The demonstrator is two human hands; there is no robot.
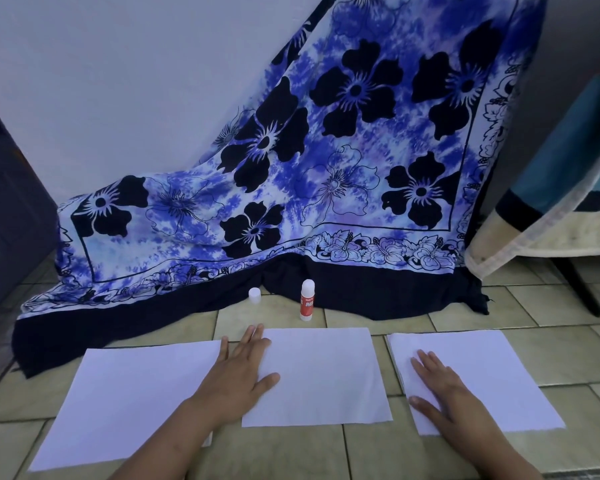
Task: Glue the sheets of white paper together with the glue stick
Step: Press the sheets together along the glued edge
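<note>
Both palms flat & holding nothing, left hand (238, 379) on the left edge of the middle sheet (326, 375), right hand (444, 396) on the right paper stack (499, 368), w/ glue stick (307, 301) upright, uncapped, just beyond the middle sheet, nearer the left hand.

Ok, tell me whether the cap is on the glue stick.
No, the white cap stands by itself, left of the uncapped glue stick.

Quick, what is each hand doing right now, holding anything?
Left hand: open, fingers flat on the middle sheet at its left edge, holding nothing.
Right hand: open, resting flat on the right sheet, holding nothing.
</note>
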